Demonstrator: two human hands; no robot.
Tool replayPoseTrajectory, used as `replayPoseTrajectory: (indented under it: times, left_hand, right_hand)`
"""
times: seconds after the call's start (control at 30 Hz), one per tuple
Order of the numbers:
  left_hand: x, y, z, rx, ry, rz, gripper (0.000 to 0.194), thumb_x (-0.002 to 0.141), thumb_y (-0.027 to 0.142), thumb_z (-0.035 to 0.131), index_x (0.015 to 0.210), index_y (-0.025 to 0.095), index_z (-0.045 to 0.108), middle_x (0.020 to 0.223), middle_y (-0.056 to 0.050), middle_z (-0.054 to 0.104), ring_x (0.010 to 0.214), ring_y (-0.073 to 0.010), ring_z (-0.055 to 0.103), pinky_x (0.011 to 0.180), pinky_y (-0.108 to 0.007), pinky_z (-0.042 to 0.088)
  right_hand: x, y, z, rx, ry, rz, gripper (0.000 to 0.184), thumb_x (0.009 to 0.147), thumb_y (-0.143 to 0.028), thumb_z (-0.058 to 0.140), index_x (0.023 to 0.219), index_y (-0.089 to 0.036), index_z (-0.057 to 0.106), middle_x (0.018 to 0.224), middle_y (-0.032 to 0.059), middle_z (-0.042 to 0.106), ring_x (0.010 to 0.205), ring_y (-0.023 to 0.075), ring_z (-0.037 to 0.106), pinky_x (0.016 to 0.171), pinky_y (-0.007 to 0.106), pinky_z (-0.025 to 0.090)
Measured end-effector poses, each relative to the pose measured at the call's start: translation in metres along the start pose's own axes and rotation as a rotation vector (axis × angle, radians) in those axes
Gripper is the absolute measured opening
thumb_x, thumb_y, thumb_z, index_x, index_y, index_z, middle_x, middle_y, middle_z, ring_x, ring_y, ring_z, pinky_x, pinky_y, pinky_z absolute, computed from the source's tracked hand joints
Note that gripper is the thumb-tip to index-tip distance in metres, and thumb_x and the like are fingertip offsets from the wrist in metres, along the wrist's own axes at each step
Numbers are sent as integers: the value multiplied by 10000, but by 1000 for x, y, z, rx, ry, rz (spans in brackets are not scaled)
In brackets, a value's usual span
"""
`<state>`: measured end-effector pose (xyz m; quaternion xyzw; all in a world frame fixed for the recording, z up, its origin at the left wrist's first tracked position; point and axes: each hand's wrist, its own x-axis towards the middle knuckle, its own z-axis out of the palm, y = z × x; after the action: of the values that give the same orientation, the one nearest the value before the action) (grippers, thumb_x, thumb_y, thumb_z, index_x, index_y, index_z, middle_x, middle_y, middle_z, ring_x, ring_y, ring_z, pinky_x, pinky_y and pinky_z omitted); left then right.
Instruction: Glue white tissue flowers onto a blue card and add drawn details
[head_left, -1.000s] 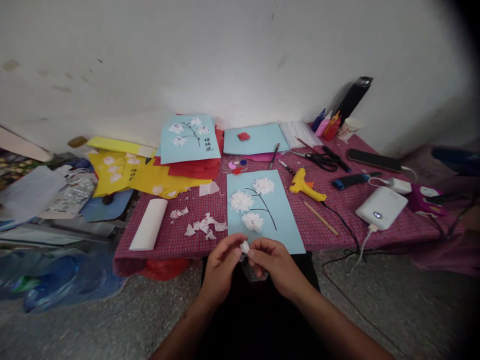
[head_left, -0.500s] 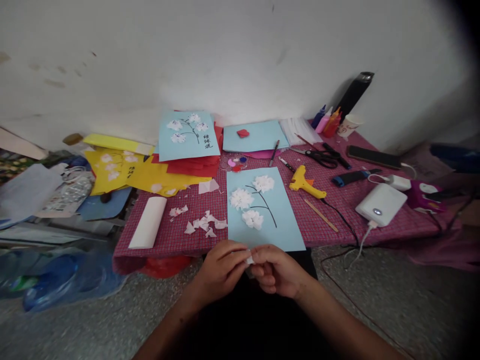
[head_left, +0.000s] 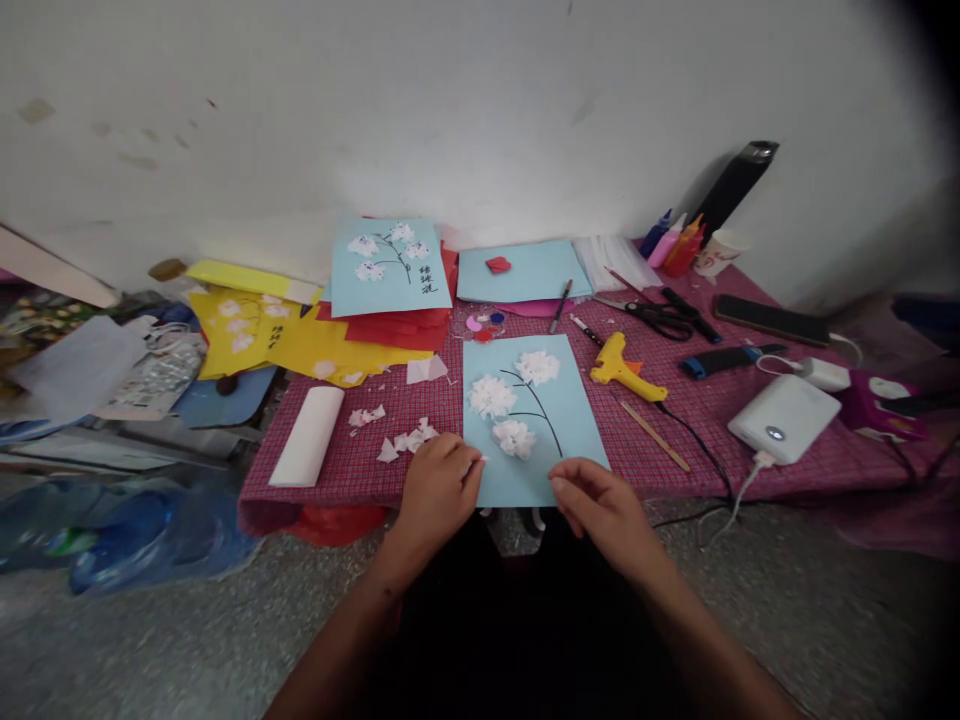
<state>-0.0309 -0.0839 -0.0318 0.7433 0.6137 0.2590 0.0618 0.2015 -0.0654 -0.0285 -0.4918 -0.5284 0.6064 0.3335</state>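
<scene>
blue card (head_left: 517, 485) lower centre: three white paper blossoms (head_left: 493, 397) on, no lettering visible | paper scraps (head_left: 409, 440) beside it not yet on | left hand (head_left: 436, 490): fingers pinch white paper bit (head_left: 485, 459) | right hand (head_left: 600, 508): fingers half-curled, hold unclear

Has a marked pale wall (head_left: 510, 120) at twelve o'clock, a cloth-covered table (head_left: 709, 400) reaching toward four, speckled grey floor (head_left: 277, 610) at seven; looks dimly lit.
</scene>
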Motion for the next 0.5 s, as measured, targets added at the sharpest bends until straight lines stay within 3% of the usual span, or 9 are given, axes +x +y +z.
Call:
replayPoseTrajectory:
  times: [0.13,0.5]
  left_hand:
    - [12,6,6,92,-52,-2,154,936,239,569,841,190,680,829,-65,619,828,-226,594,787,-378,472]
    - [22,10,14,153,-128,-31,181,947,245,548,847,187,687,853,-55,634,843,-217,593,787,-358,443]
  right_hand:
    - [9,7,-21,-140,157,-97,259,857,-445,634,871,-187,624,661,-29,524,517,100,429,457,226,343]
    - [18,17,-24,-143,143,-56,240,886,-435,593,849,-199,615,636,-41,506,465,93,414,435,236,320]
